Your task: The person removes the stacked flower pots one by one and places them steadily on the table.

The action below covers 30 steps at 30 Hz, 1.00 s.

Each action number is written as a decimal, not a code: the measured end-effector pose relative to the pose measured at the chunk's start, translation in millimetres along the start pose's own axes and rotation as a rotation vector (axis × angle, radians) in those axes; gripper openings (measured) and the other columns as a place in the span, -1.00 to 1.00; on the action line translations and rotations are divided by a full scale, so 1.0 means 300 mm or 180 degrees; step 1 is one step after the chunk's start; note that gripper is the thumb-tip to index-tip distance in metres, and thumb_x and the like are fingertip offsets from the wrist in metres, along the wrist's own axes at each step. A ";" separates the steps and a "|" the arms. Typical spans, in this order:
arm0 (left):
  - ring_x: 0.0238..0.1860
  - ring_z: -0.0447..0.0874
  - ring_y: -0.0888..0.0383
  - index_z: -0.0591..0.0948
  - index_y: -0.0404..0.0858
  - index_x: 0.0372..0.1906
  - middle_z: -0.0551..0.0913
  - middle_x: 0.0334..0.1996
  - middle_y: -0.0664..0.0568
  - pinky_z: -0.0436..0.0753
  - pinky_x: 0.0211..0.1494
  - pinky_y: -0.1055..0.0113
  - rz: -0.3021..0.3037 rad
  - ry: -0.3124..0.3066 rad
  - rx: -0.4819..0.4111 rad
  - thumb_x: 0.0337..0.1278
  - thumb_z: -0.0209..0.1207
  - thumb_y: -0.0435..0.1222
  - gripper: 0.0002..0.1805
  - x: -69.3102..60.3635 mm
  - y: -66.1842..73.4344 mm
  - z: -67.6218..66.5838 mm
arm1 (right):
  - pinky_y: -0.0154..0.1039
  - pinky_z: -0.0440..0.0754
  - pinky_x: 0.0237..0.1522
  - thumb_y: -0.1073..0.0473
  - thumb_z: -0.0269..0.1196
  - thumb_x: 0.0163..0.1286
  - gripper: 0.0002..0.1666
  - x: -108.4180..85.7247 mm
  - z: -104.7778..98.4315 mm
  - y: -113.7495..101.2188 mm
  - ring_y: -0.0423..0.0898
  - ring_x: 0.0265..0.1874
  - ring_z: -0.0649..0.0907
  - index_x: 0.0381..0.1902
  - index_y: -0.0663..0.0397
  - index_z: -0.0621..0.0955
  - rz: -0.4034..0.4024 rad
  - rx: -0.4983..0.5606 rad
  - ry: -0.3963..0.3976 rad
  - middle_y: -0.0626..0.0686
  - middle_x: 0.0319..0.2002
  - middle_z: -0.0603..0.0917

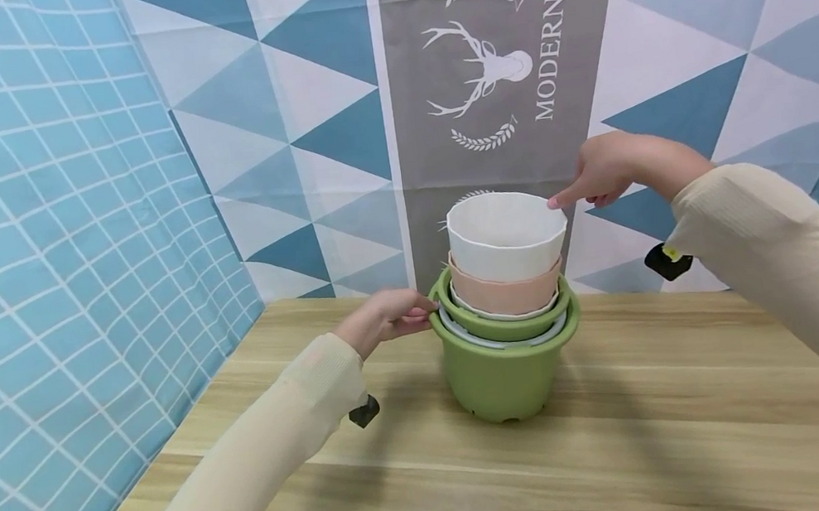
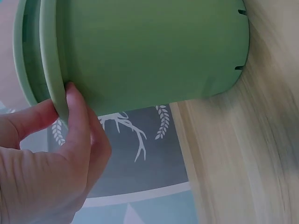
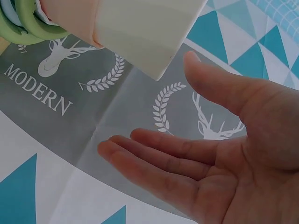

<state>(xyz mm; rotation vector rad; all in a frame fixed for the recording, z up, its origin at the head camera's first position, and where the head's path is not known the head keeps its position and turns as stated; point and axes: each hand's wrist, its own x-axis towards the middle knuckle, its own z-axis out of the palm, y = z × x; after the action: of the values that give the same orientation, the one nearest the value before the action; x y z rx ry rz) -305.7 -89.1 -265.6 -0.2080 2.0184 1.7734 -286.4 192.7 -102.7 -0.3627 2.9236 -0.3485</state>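
A stack of nested flower pots stands upright on the table. At the bottom is a large green pot, with a grey-white rim and a second green pot set into it. Above sit a pink pot and, on top, a white pot. My left hand pinches the large green pot's rim between thumb and fingers at its left side, plain in the left wrist view. Beside the white pot's upper right edge is my right hand, its fingers extended and apart from the pot in the right wrist view.
The wood-grain table carries the stack near its back edge. Behind hangs a patterned cloth with triangles and a deer print. A blue checked cloth borders the left side.
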 end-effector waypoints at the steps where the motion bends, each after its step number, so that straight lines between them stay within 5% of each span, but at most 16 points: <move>1: -0.44 0.61 0.23 0.40 -0.43 0.21 0.55 -0.35 -0.02 0.75 0.04 0.41 -0.0008 0.0005 -0.0002 0.18 0.14 -0.50 -0.53 0.000 0.001 -0.001 | -0.23 0.75 -0.34 -0.09 0.26 0.32 -0.25 0.002 0.001 -0.002 0.07 -0.32 0.54 0.30 0.22 0.31 0.0025 0.0006 0.0010 0.24 -0.20 0.51; 5: -0.45 0.62 0.23 0.40 -0.43 0.21 0.57 -0.37 -0.02 0.67 0.22 0.33 -0.0035 0.0024 0.0039 0.18 0.14 -0.50 -0.53 0.000 0.008 -0.003 | -0.06 0.80 -0.16 -0.13 0.26 0.31 -0.20 0.008 0.003 -0.016 0.19 -0.11 0.61 0.31 0.24 0.31 0.0183 0.0024 0.0082 0.36 0.09 0.49; 14: -0.47 0.62 0.20 0.41 -0.48 0.19 0.59 -0.36 -0.06 0.77 -0.11 0.46 -0.0017 0.0104 0.0037 0.13 0.18 -0.53 -0.51 0.001 0.009 0.003 | -0.17 0.79 -0.22 -0.13 0.29 0.28 -0.32 0.007 0.005 -0.030 0.08 -0.26 0.57 0.09 0.32 0.45 0.0274 0.0131 0.0190 0.21 -0.22 0.54; 22: -0.43 0.61 0.20 0.41 -0.47 0.19 0.55 -0.29 -0.04 0.70 0.16 0.35 -0.0018 0.0146 0.0142 0.17 0.17 -0.50 -0.54 -0.002 0.003 0.005 | -0.24 0.79 -0.29 -0.12 0.32 0.25 -0.39 0.007 0.005 -0.031 0.01 -0.36 0.57 -0.12 0.37 0.52 0.0292 0.0125 0.0245 0.17 -0.35 0.56; 30: -0.46 0.63 0.20 0.41 -0.49 0.19 0.58 -0.31 -0.06 0.75 0.02 0.40 0.0032 0.0187 0.0092 0.12 0.20 -0.52 -0.50 -0.007 -0.001 0.008 | -0.26 0.79 -0.30 -0.08 0.31 0.26 -0.47 0.010 0.022 -0.040 -0.03 -0.43 0.60 -0.22 0.35 0.54 0.0323 0.0158 0.0228 0.16 -0.39 0.57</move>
<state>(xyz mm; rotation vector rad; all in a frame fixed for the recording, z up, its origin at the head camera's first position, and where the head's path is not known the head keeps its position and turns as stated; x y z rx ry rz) -303.3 -87.2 -265.1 -0.2441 2.0883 1.7624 -285.3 179.4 -106.4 -0.1981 2.9827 -0.4265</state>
